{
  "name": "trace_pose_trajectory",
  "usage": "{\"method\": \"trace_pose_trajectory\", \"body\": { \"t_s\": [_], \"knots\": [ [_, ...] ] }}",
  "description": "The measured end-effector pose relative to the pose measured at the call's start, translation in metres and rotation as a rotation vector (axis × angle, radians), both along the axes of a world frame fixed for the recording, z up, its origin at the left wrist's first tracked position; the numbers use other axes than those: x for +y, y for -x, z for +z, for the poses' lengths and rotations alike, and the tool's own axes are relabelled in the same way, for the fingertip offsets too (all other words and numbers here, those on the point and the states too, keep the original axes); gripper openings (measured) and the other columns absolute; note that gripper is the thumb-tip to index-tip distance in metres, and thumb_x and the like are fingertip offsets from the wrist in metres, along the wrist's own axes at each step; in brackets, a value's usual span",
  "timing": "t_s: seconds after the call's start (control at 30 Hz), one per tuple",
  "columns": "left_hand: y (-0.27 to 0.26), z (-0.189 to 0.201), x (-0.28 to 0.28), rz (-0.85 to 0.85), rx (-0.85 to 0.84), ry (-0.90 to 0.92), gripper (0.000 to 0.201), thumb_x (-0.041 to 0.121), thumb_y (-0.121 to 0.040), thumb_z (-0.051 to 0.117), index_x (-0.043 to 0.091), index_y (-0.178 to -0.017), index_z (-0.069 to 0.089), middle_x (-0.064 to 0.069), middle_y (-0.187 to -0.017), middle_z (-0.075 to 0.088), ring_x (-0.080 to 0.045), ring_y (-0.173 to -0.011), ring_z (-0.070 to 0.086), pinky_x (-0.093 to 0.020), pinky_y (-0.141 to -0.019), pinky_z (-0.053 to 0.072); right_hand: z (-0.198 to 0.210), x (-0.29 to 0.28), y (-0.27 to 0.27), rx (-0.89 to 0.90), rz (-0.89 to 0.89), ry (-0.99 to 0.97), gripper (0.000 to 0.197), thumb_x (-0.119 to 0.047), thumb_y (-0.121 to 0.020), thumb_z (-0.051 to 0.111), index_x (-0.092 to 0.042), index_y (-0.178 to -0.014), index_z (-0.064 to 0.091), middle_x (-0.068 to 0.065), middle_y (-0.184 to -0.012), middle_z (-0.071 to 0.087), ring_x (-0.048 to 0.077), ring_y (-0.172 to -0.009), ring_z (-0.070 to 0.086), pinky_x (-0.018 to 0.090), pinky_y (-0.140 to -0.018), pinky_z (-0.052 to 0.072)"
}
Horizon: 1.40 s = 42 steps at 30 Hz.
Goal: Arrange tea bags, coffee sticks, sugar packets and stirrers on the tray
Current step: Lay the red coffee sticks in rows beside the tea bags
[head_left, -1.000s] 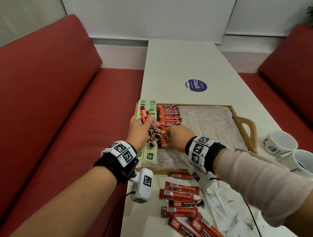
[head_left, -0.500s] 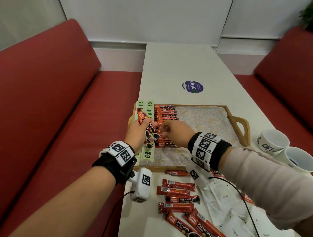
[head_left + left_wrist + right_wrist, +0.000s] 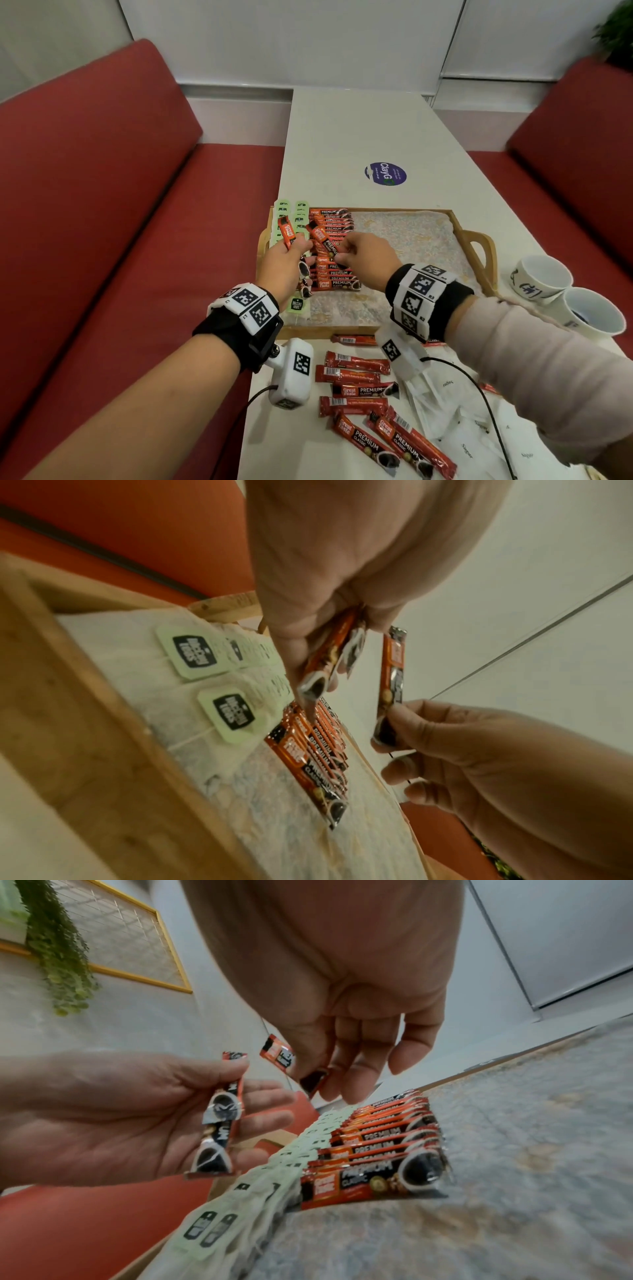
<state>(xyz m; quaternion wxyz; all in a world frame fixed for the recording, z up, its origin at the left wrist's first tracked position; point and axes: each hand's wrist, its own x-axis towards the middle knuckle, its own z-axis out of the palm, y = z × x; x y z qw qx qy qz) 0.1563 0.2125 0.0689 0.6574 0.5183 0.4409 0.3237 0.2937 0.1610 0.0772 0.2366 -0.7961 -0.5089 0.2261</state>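
Observation:
A wooden tray (image 3: 344, 331) with a patterned liner holds a column of green tea bags (image 3: 301, 209) along its left side and a row of orange coffee sticks (image 3: 337, 274) beside them. My left hand (image 3: 284, 263) hovers over the tea bags and grips a small bunch of coffee sticks (image 3: 222, 1118). My right hand (image 3: 363, 253) pinches a single coffee stick (image 3: 322, 240) by its dark end, tilted above the row and just right of the bunch. The wrist views show the pinched stick (image 3: 390, 674) apart from the left hand's bunch (image 3: 329, 653).
Several loose coffee sticks (image 3: 356, 390) lie on the white table in front of the tray, with white sugar packets (image 3: 455, 411) to their right. Two white cups (image 3: 544, 277) stand right of the tray handle (image 3: 479, 246). Red benches flank the table.
My right hand rose from the row of sticks to the left hand's bunch and now pinches one stick drawn out of it. The left hand stayed over the tea bags.

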Motion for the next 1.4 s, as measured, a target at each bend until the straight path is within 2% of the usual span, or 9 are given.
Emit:
{"method": "trace_pose_trajectory", "body": {
  "t_s": [0.1,0.33,0.47,0.67,0.8,1.0,1.17,1.27,1.4],
  "knots": [
    [0.006,0.003,-0.001,0.014,-0.021,0.01,0.015,0.024,-0.099,0.048,0.027,-0.087,0.055,0.006,-0.097,0.065,-0.01,-0.083,0.064,-0.031,-0.064,0.05,-0.001,-0.005,-0.01,-0.013,-0.022,0.044,0.006,-0.017,-0.087,0.066,-0.013,-0.087,0.062,0.002,-0.086,0.063,0.017,-0.079,0.056,0.026,-0.07,0.039],
    [0.011,0.007,0.002,0.014,0.006,0.008,0.012,0.024,-0.097,0.05,0.028,-0.087,0.053,-0.006,-0.109,0.062,-0.019,-0.09,0.061,-0.041,-0.07,0.049,-0.004,-0.009,-0.014,-0.132,0.059,0.208,0.005,-0.014,-0.082,0.072,-0.015,-0.084,0.067,-0.001,-0.082,0.065,0.015,-0.079,0.06,0.026,-0.072,0.044],
    [0.012,0.005,0.005,0.008,0.001,0.021,0.01,0.024,-0.097,0.051,0.028,-0.088,0.053,-0.007,-0.112,0.063,-0.016,-0.087,0.061,-0.037,-0.065,0.048,-0.006,-0.007,-0.012,-0.292,0.134,0.307,0.008,-0.012,-0.081,0.07,-0.019,-0.079,0.067,0.0,-0.085,0.07,0.016,-0.073,0.06,0.027,-0.068,0.045],
    [0.012,0.002,0.009,0.007,-0.005,0.031,0.01,0.023,-0.097,0.051,0.029,-0.088,0.053,-0.007,-0.115,0.063,-0.016,-0.088,0.062,-0.038,-0.068,0.049,-0.012,-0.004,-0.003,-0.5,0.207,0.358,0.014,-0.014,-0.084,0.064,-0.01,-0.097,0.067,0.007,-0.098,0.068,0.027,-0.089,0.065,0.032,-0.076,0.051],
    [0.011,-0.001,0.011,0.007,0.004,0.038,0.01,0.023,-0.096,0.052,0.029,-0.088,0.053,-0.008,-0.114,0.063,-0.018,-0.088,0.062,-0.04,-0.071,0.049,-0.013,-0.001,0.0,-0.582,0.24,0.361,0.016,-0.013,-0.087,0.059,-0.01,-0.1,0.066,0.007,-0.099,0.067,0.027,-0.09,0.064,0.03,-0.071,0.046],
    [0.011,-0.004,0.013,0.002,0.018,0.02,0.012,0.026,-0.098,0.049,0.029,-0.087,0.053,-0.005,-0.108,0.065,-0.019,-0.092,0.062,-0.04,-0.07,0.051,-0.013,0.003,0.004,-0.602,0.261,0.367,0.013,-0.021,-0.086,0.063,-0.011,-0.094,0.065,0.006,-0.092,0.065,0.025,-0.081,0.061,0.029,-0.067,0.043],
    [0.012,-0.006,0.015,0.003,0.028,0.004,0.012,0.029,-0.099,0.048,0.03,-0.088,0.054,0.003,-0.089,0.058,-0.015,-0.079,0.057,-0.04,-0.072,0.052,-0.012,0.003,0.006,-0.595,0.265,0.37,0.009,-0.022,-0.086,0.061,-0.013,-0.088,0.062,0.002,-0.08,0.053,0.025,-0.074,0.056,0.03,-0.066,0.042],
    [0.014,-0.006,0.015,-0.007,0.055,-0.009,0.014,0.03,-0.098,0.05,0.027,-0.085,0.057,0.002,-0.082,0.055,-0.017,-0.073,0.052,-0.043,-0.076,0.053,-0.009,0.002,0.006,-0.59,0.262,0.369,0.011,-0.025,-0.085,0.061,-0.017,-0.084,0.054,0.0,-0.082,0.054,0.021,-0.073,0.051,0.029,-0.066,0.04],
    [0.016,-0.005,0.016,0.004,0.134,-0.089,0.017,0.033,-0.093,0.058,0.026,-0.077,0.06,-0.007,-0.082,0.057,-0.025,-0.079,0.056,-0.054,-0.076,0.057,0.0,0.002,0.005,-0.535,0.257,0.303,0.03,-0.039,-0.078,0.067,-0.021,-0.097,0.052,-0.004,-0.093,0.059,0.017,-0.08,0.051,0.031,-0.076,0.036]
  ]
}}
